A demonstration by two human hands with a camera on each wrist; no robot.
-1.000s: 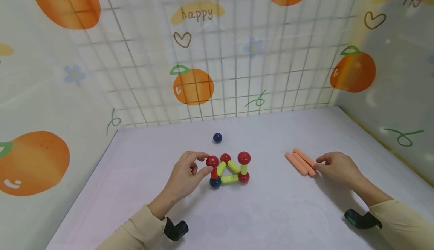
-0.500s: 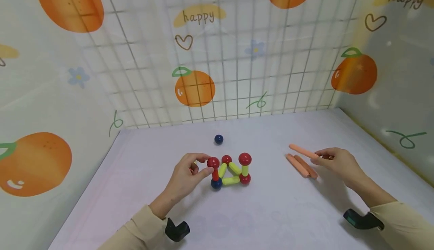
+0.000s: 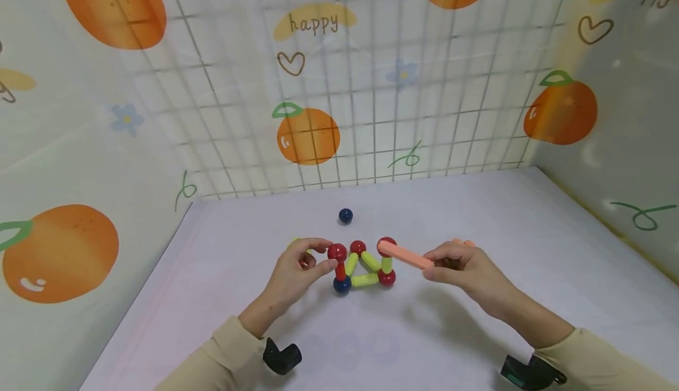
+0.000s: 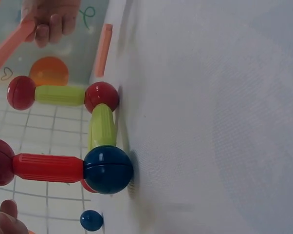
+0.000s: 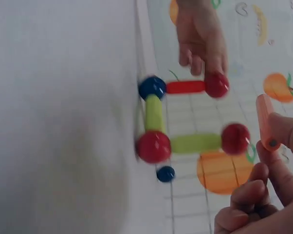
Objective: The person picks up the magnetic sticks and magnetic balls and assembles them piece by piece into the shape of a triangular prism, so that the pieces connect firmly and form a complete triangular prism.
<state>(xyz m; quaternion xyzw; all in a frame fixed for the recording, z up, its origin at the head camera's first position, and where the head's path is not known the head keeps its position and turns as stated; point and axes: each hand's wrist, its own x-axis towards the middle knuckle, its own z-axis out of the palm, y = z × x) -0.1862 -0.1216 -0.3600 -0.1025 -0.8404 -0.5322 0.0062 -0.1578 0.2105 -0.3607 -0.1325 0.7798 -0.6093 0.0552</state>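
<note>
A frame of balls and magnetic-looking rods stands on the table. Its base triangle has yellow-green rods, a blue ball and red balls. From the blue ball rises a red rod topped by a red ball, which my left hand pinches between thumb and fingers. At the right, a yellow-green upright carries another red ball. My right hand pinches one end of an orange rod. Its far end overlaps that ball in the head view, but the wrist views show them apart.
Behind the frame lies a loose dark-blue ball. Other orange rods lie on the table, mostly hidden behind my right hand. Something yellow-green peeks out behind my left hand. A printed curtain over a grid borders the back.
My right hand has lifted an orange rod from the pile and carried it left toward the frame's right upright. The left hand keeps its hold on the red ball.
</note>
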